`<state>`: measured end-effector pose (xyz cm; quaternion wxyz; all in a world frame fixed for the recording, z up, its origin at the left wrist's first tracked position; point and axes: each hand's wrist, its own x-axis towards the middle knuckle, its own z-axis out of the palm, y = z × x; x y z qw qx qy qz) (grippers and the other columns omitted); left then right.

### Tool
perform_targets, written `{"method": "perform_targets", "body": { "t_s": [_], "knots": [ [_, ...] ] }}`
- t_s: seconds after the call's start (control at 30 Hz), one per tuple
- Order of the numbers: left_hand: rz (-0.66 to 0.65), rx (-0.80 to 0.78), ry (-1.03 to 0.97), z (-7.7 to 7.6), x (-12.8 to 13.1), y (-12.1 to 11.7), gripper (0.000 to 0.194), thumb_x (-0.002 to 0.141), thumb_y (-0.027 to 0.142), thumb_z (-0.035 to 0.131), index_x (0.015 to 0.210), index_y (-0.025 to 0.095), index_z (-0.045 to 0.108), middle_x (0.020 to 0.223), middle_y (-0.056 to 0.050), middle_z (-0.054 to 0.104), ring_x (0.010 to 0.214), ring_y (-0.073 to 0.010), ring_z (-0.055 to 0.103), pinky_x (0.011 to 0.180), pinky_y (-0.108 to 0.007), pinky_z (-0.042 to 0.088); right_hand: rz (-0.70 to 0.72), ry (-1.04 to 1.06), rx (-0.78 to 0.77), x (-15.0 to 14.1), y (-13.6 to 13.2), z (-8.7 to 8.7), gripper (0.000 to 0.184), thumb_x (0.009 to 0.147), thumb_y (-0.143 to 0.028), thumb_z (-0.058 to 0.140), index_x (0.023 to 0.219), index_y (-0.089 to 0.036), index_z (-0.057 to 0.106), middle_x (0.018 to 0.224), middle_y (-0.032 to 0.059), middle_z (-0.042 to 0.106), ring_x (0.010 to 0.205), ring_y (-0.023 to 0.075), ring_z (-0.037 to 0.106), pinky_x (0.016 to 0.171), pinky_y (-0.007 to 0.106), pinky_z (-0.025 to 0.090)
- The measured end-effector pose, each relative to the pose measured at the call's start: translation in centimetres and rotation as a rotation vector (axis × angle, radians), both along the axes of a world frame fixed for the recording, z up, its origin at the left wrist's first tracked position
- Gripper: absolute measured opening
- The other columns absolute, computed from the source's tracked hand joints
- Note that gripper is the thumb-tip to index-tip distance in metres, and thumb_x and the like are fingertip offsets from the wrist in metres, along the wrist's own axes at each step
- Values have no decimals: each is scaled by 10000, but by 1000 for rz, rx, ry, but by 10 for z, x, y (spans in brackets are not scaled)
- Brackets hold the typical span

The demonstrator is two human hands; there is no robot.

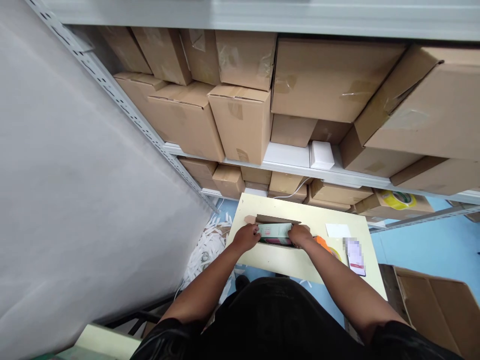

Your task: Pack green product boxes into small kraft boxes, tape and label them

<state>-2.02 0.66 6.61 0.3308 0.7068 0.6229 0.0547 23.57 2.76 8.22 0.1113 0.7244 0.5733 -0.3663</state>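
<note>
A small open cardboard box [275, 219] stands on the cream table [262, 257], its flaps raised. Inside its opening is a pale green box [275, 230] with a reddish mark on top. My left hand [247, 237] grips the left end of the green box, fingers bent. At the opposite end, my right hand [299, 235] has its fingers closed on the green box too. Along the near side of the opening shows something dark pink, mostly hidden. Just right of my right hand lies an orange tape dispenser [322, 244], partly covered by my forearm.
A phone [354, 256] and a white card [338, 230] lie on the table's right. Shelves packed with cartons [240, 120] rise behind it. White paper strips [204, 255] litter the floor at left, and a large open carton [435, 305] stands at right.
</note>
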Motion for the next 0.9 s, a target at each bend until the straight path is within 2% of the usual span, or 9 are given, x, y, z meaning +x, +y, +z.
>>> {"method": "perform_targets", "body": {
  "t_s": [0.07,0.13,0.2,0.27,0.37,0.47,0.57,0.7,0.9],
  "knots": [
    [-5,-13,18,0,1,-1,204,901,328,641,1056,229,730,1129,-51,733,1010,-204,705,874,-282,505,-27,25,-90,4,2,-1,198,849,-183,607,776,-88,765,649,203,710,704,299,745,681,363,546],
    [-7,-25,29,2,2,-1,219,906,331,632,1078,231,727,1141,-52,732,1027,-201,705,890,-279,506,-45,39,-140,8,2,-1,231,864,-190,587,732,-92,749,597,187,687,618,273,722,630,344,537],
    [-34,-38,62,6,3,1,259,918,341,610,1125,227,718,1164,-62,731,1047,-209,705,902,-287,513,-59,44,-150,12,1,-2,255,893,-213,567,749,-97,744,596,173,688,572,254,703,597,329,530],
    [-125,-66,133,12,5,7,330,916,367,609,1197,219,698,1209,-86,724,1083,-239,699,903,-312,525,-59,43,-143,14,-1,-3,254,919,-244,565,815,-100,747,617,162,702,564,247,701,593,322,529],
    [-301,-120,212,20,15,24,442,814,381,727,1219,207,697,1232,-116,724,1104,-300,690,885,-347,540,-41,30,-98,15,-3,-3,286,962,-294,549,934,-90,748,698,175,736,659,256,735,663,320,539],
    [-449,-165,243,22,36,45,507,692,293,819,1180,200,718,1242,-128,728,1098,-325,688,913,-369,539,-14,8,-12,15,-5,-2,347,999,-311,490,1036,-73,740,967,233,770,929,281,754,818,331,532],
    [-527,-199,300,15,60,60,688,639,279,855,1294,191,666,1328,-163,692,1170,-367,658,991,-433,517,6,-8,48,15,-5,-3,362,1002,-307,477,1106,-73,733,1203,247,728,1149,297,694,948,347,489],
    [-575,-198,368,4,76,69,879,657,328,850,1455,159,523,1445,-214,606,1263,-400,607,1047,-487,487,7,-10,69,16,-6,-7,369,999,-321,474,1114,-87,735,1232,230,722,1176,297,674,978,354,466],
    [-597,-128,335,1,77,75,768,667,306,842,1363,125,574,1366,-211,657,1187,-410,640,1028,-480,491,-32,16,123,18,-12,-5,399,996,-376,442,1101,-108,719,1202,215,730,1153,310,667,934,363,472]
  ]
}}
